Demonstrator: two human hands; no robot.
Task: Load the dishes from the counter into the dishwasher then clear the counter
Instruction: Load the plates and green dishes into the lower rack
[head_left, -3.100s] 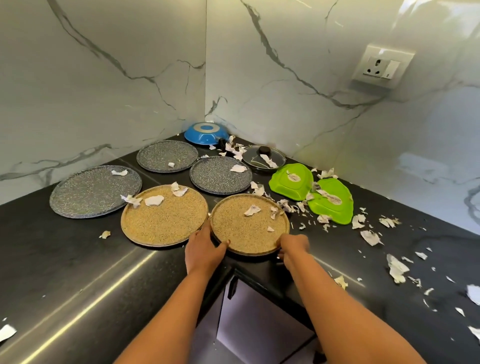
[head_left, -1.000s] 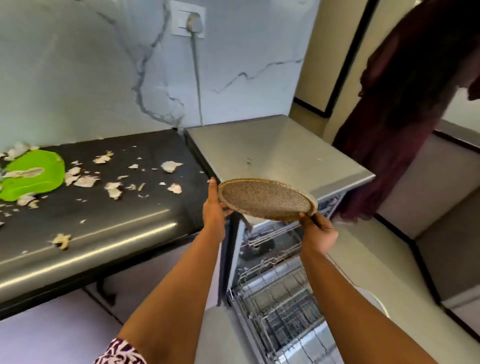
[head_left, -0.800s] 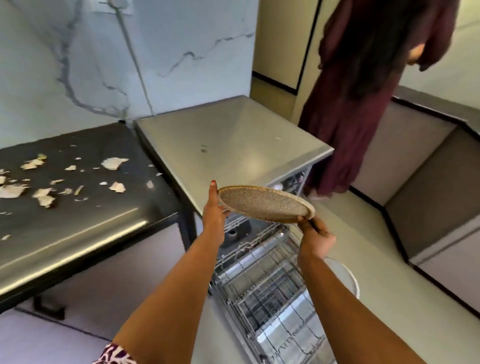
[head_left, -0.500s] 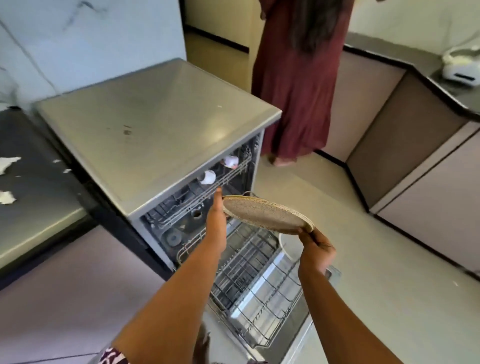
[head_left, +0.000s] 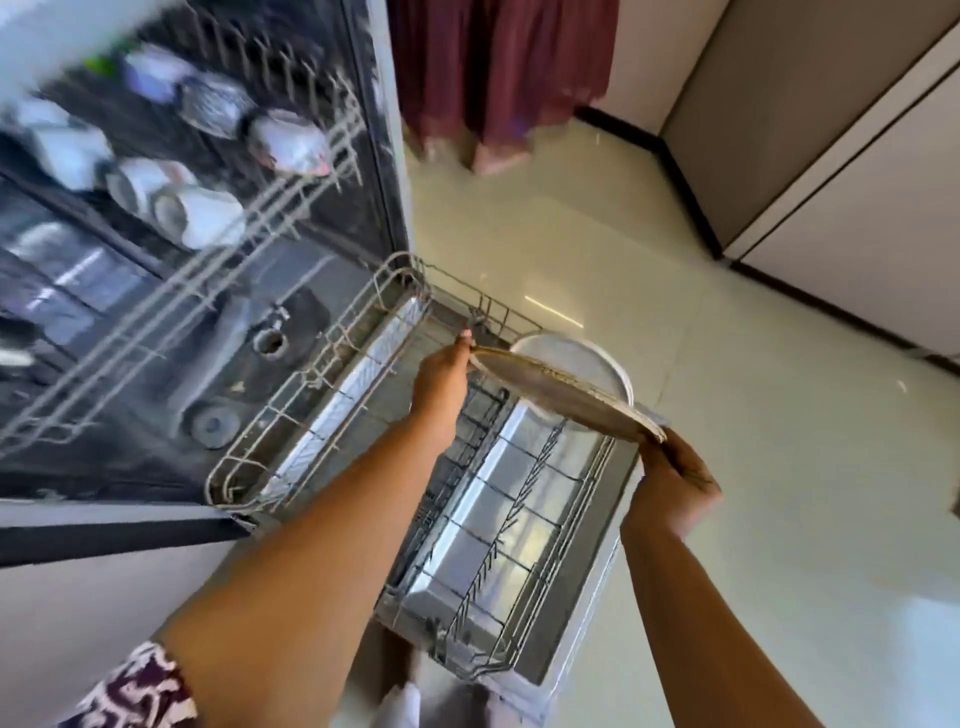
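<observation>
Patterned sleeve (head_left: 140, 691) showing at the near left edge, both bare forearms reaching forward over the open dishwasher door (head_left: 582, 613). Lower rack (head_left: 311, 374) standing pulled out over the door, its wire tines mostly bare. Left hand (head_left: 441, 379) pressing against the left rim of the speckled tan plate (head_left: 566, 397); the grip there looking loose, fingers straight along the edge rather than curled round it. Right hand (head_left: 675, 483) taking the opposite rim from below, its grip clamped on the edge, fingers curled under. The plate hanging in the air between the two hands, tilted down toward the right, above the far end of the lower rack and not touching the wires. A white plate (head_left: 587, 353) showing just behind it near the rack's far corner, partly hidden; whether it is sitting in the rack, I cannot tell. Farther left, the upper rack (head_left: 291, 208) carrying white cups (head_left: 200, 215) on their sides, all blurred. Beyond, pale glossy floor (head_left: 727, 415), another person's maroon garment (head_left: 498, 78) hanging to the floor, light cabinets (head_left: 857, 182) at far right.
</observation>
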